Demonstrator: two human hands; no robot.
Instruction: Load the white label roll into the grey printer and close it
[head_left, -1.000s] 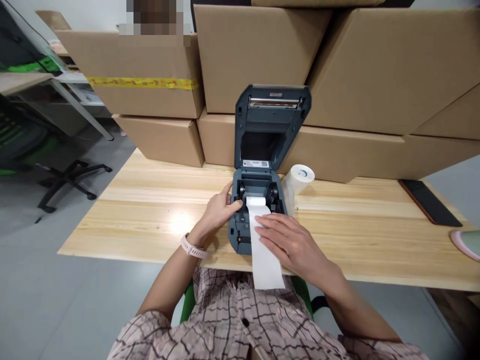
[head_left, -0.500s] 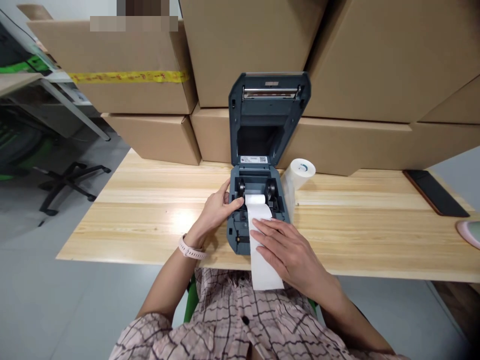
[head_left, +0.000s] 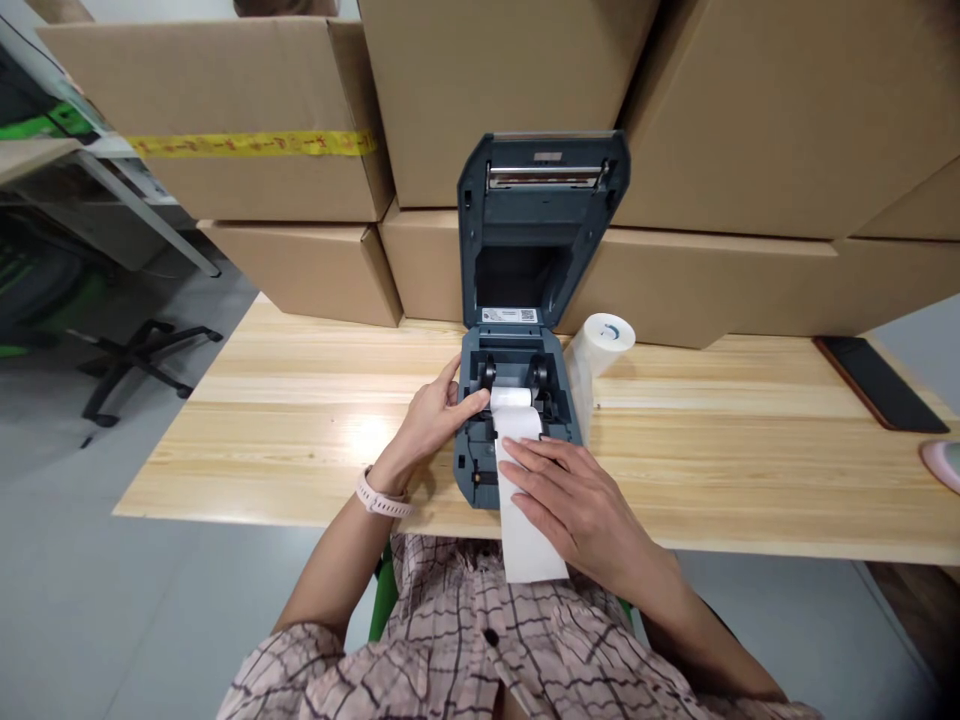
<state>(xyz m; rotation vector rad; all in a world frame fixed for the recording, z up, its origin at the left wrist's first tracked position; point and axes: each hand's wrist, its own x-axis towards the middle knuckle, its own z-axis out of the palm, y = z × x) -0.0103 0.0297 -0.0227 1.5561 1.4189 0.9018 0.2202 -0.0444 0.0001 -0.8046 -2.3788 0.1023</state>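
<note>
A dark grey label printer [head_left: 546, 232] stands on the table with its lid raised. Inside its bay, between two black roll holders, lies a small white paper roll [head_left: 511, 397]. From this roll a white paper strip [head_left: 531, 550] runs toward me, over the printer's front and past the table edge. My left hand [head_left: 437, 415] grips the printer's left side, thumb over the rim near the roll and fingers along the outer wall. My right hand [head_left: 581, 495] lies on the strip with its fingers stretched out flat, covering part of the printer's front right.
Right behind the printer stands a white roll [head_left: 606, 342] with a translucent strip hanging from it. Large cardboard boxes [head_left: 510, 90] line the table's back. A dark phone [head_left: 874, 382] and a pinkish object [head_left: 941, 465] lie at the right. An office chair [head_left: 135, 355] is at the left.
The paper strip lies a little flatter at its right edge near the roll. Both hands keep almost the same place, and the camera view has shifted slightly.
</note>
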